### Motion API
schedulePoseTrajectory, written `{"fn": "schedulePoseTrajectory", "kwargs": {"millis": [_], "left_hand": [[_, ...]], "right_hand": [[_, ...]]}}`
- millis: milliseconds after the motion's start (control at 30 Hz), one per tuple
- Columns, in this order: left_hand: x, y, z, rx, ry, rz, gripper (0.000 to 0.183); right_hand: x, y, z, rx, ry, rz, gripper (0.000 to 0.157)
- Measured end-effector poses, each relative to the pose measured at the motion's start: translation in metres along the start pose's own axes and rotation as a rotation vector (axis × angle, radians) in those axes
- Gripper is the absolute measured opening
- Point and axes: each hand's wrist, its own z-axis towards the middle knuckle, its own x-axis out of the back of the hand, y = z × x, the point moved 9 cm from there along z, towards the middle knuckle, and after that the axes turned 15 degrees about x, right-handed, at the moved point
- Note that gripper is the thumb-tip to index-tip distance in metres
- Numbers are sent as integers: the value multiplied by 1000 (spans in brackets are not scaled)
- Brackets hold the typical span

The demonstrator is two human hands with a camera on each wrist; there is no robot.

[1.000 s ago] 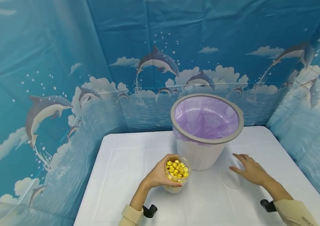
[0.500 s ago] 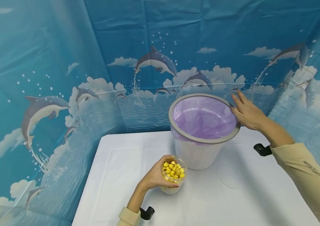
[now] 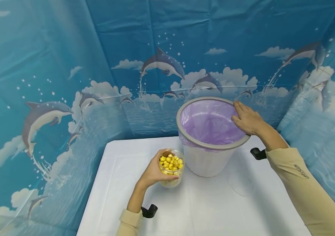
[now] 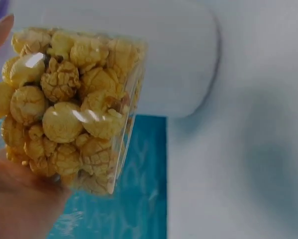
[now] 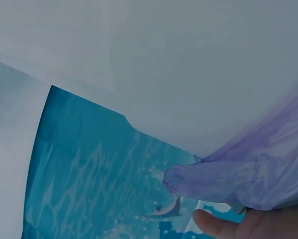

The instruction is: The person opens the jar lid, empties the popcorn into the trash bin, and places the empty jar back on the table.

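In the head view my left hand (image 3: 152,170) grips a clear jar (image 3: 170,182), its fingers and thumb round the side. Yellow popcorn (image 3: 171,162) fills the jar, which has no lid on; its kernels show large through the wall in the left wrist view. The jar appears raised off the table. My right hand (image 3: 248,120) holds the right side of the rim of a white trash bin (image 3: 207,160), partly over the edge. A purple bag (image 3: 211,123) lines the bin; its bunched edge hangs beside my right hand in the right wrist view.
A faint clear round lid (image 3: 241,186) lies on the white table (image 3: 214,209), right of the bin. Blue dolphin-printed curtains (image 3: 126,39) close off the back and sides. The bin's grey rim (image 3: 185,137) stands higher than the jar.
My right hand has gone from beside the lid up to the bin's rim and now holds it. My left hand has shifted the jar left and a little farther away.
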Motion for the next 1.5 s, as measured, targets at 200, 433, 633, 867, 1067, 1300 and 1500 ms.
{"fn": "schedulePoseTrajectory", "kwargs": {"millis": [200, 433, 633, 867, 1067, 1300, 1500], "left_hand": [[56, 49, 28, 22, 162, 61, 100], [119, 134, 59, -65, 306, 117, 100], [126, 197, 78, -185, 339, 340, 109], [95, 234, 100, -225, 330, 729, 115], [58, 254, 111, -306, 290, 1007, 116], [31, 269, 118, -368, 271, 1197, 113], [18, 276, 120, -413, 268, 1340, 113]], "right_hand": [[4, 2, -4, -9, 13, 8, 73], [0, -6, 1, 2, 8, 9, 73], [1, -12, 6, 5, 8, -1, 74], [0, -11, 3, -5, 4, 2, 76], [-2, -6, -2, -10, 16, 2, 77], [-2, -1, -5, -10, 20, 1, 79], [-2, -1, -3, -11, 14, -13, 80]]}}
